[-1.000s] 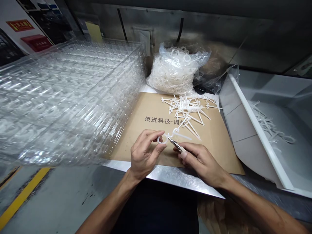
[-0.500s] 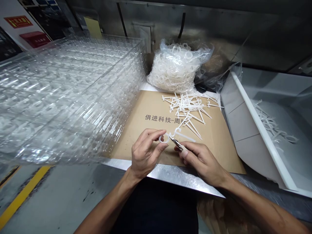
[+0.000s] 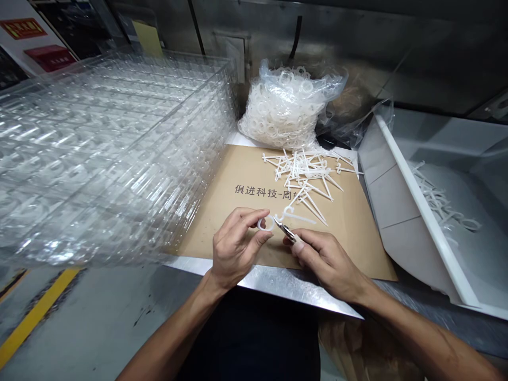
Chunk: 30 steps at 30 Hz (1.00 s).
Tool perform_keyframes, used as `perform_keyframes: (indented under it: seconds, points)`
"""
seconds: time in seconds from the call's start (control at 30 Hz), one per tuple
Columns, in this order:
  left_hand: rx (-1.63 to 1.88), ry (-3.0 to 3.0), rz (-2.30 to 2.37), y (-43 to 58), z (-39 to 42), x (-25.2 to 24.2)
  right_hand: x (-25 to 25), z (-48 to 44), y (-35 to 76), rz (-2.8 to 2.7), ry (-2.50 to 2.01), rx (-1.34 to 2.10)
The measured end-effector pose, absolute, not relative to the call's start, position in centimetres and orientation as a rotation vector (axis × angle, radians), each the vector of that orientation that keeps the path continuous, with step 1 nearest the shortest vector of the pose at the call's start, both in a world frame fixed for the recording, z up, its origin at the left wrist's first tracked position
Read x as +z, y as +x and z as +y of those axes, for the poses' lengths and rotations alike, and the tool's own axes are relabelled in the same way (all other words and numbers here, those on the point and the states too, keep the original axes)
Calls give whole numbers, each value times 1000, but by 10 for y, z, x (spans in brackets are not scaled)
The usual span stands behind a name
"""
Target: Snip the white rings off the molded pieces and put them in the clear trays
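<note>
Between thumb and fingers of my left hand [image 3: 238,246] is a white plastic ring [image 3: 265,223], held over the cardboard. My right hand [image 3: 327,259] is closed around a pair of cutting pliers [image 3: 284,229]; their jaws point at the ring's right edge, by a thin white plastic stem [image 3: 299,217] with a curled end. Whether the jaws touch the plastic is too small to tell. Beyond the hands, a loose pile of thin white plastic stems [image 3: 305,172] lies on the brown cardboard sheet [image 3: 214,211], which has printed characters.
A clear bag of white rings [image 3: 283,108] stands at the back. Stacked clear plastic trays [image 3: 119,153] fill the left side. On the right is a grey-white bin [image 3: 424,206] with several white pieces [image 3: 440,203] inside. The metal table edge [image 3: 293,293] runs before my body.
The view has shifted slightly. Both hands keep nearly the same pose, and the ring appears turned a little beside the plier tips.
</note>
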<state>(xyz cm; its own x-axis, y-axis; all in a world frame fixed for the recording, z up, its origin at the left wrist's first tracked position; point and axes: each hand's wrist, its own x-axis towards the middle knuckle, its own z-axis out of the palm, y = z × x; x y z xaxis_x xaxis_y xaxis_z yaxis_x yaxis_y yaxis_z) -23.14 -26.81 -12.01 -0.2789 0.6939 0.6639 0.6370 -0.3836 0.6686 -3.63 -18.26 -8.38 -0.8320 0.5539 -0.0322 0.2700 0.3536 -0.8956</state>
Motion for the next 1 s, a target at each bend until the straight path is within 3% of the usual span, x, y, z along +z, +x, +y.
perform_keyframes:
  seconds: [0.23, 0.6, 1.0]
  points:
    - [1750, 1800, 1705, -231, -269, -120, -86, -185, -41, -2463, -757, 1249]
    - [1822, 1499, 1637, -234, -267, -126, -100, -173, -38, -2243, -798, 1416]
    - [1867, 898, 1305, -218, -288, -106, -113, -165, -39, -2411, -483, 761]
